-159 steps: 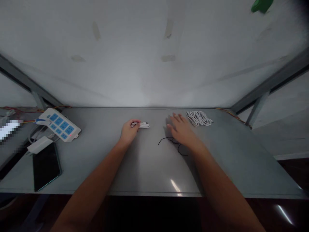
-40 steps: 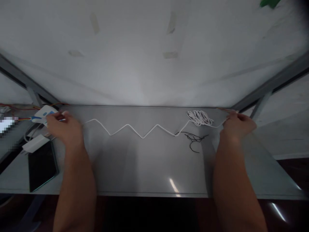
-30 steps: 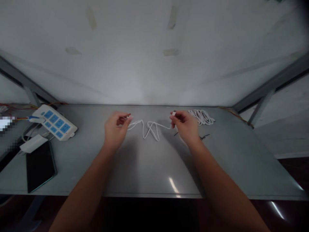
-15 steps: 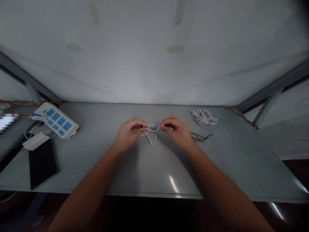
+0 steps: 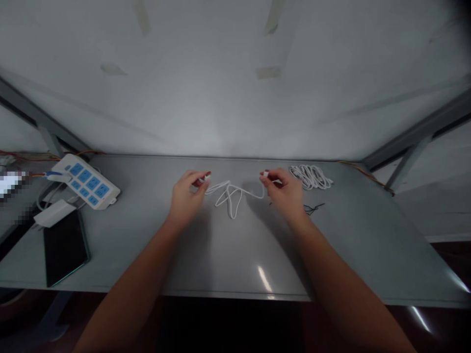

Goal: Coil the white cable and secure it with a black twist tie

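One white cable [image 5: 231, 196] is being held at both ends over the middle of the grey tabletop [image 5: 221, 260]. One end is being pinched between thumb and fingers of the left hand [image 5: 187, 196]; the other end, its small plug showing, is being pinched by the right hand [image 5: 285, 193]. The cable is thus being grasped by both hands, which are being held apart at about the same height, and the slack between them is sagging in loose loops onto the tabletop. Whether the hands themselves are touching the surface cannot be told. A coil [image 5: 311, 176] of white cable is lying just beyond the right hand, to its right, near the back edge. A tangle of black wire [image 5: 313, 209] is lying close by the right wrist and is being partly hidden by it. At the far left a white power strip [image 5: 86, 181] with blue sockets is lying at a slant; a white adapter [image 5: 53, 214] is sitting just in front of it, and a dark phone [image 5: 64, 247] is lying flat near the front edge. A pale wall [image 5: 228, 98] with patches of tape is standing behind, flanked by slanting grey struts [image 5: 415, 132].
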`<state>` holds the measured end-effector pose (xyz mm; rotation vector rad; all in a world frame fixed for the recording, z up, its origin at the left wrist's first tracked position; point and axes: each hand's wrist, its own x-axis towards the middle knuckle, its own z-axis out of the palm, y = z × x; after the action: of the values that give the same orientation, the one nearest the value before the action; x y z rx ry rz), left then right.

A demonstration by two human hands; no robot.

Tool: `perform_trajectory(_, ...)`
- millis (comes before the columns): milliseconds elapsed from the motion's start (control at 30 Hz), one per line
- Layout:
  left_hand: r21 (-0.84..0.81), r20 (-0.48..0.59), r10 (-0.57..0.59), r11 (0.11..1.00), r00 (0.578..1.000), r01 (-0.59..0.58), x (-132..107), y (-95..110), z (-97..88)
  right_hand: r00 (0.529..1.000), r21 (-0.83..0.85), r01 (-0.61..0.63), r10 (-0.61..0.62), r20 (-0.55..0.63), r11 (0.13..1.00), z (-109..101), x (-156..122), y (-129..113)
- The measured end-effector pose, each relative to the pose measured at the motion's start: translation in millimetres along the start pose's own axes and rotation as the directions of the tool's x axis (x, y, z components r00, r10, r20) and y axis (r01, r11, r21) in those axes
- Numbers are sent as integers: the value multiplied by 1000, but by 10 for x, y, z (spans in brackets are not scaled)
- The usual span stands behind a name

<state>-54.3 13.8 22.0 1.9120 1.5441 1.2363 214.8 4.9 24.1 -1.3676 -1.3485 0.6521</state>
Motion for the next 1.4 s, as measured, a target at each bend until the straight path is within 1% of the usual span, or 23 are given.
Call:
perform_trajectory(33,86,-24,-34,996,999,36,25,-46,-25,998,-23,-41,40,-57,999,-40,37,45)
perform_trajectory(67,169,-38,-72,983,997,77,47,-95,-46,992,-41,-88,84,-90,995,-78,73,92)
perform_trajectory(133,306,-16,-145,941,989,143,71,-192,-64,981,-63,-186,183,-61,980,-134,129,172)
perform_trajectory(233,418,80,-216,894,973,164,48,-276,-2,951,-132,-270,285,117,954,-121,135,224)
perform_trajectory(300,433,145,-205,893,968,124,-5,-264,94,917,-205,-275,321,239,939,-43,85,207)
perform_trajectory(367,409,192,-158,910,969,67,-77,-203,210,885,-248,-259,333,327,933,69,6,170)
perform_trajectory(467,328,259,-86,945,962,-4,-190,-74,375,880,-212,-253,315,355,944,233,-115,115)
perform_trajectory(533,251,304,-51,968,951,-29,-251,1,459,870,-158,-284,323,373,946,307,-175,91)
perform_trajectory(633,156,369,-5,986,929,-56,-310,73,545,822,-75,-348,342,455,935,358,-223,75)
perform_trajectory(700,132,410,11,989,912,-71,-334,97,584,787,-19,-386,340,515,922,372,-234,76)
perform_trajectory(733,122,425,15,990,905,-74,-343,106,600,776,14,-409,340,531,913,379,-236,78)
perform_trajectory(833,78,427,31,994,904,-71,-359,127,633,763,152,-505,357,539,849,402,-230,76)
perform_trajectory(933,30,391,48,997,919,-64,-357,148,638,747,340,-595,347,567,728,413,-212,39)
perform_trajectory(1000,-4,365,61,998,929,-64,-347,163,625,758,438,-603,308,575,667,403,-201,0)
perform_trajectory(1067,-54,344,71,997,936,-56,-334,181,605,785,483,-578,285,550,658,386,-199,-36)
perform_trajectory(1133,-129,354,41,992,934,5,-320,200,584,811,492,-547,282,513,677,375,-206,-59)
perform_trajectory(1200,-217,383,-55,965,922,147,-306,213,571,829,495,-526,288,480,692,377,-213,-67)
perform_trajectory(1267,-316,429,-173,891,887,327,-286,208,565,843,493,-509,292,452,705,378,-204,-69)
perform_trajectory(1300,-369,449,-218,838,867,402,-273,195,565,849,470,-496,294,440,730,368,-189,-69)
perform_trajectory(1333,-419,464,-250,783,850,459,-258,175,566,856,404,-468,289,429,786,342,-165,-68)
perform_trajectory(1400,-494,468,-289,698,835,518,-226,120,566,870,176,-365,268,414,914,221,-86,-60)
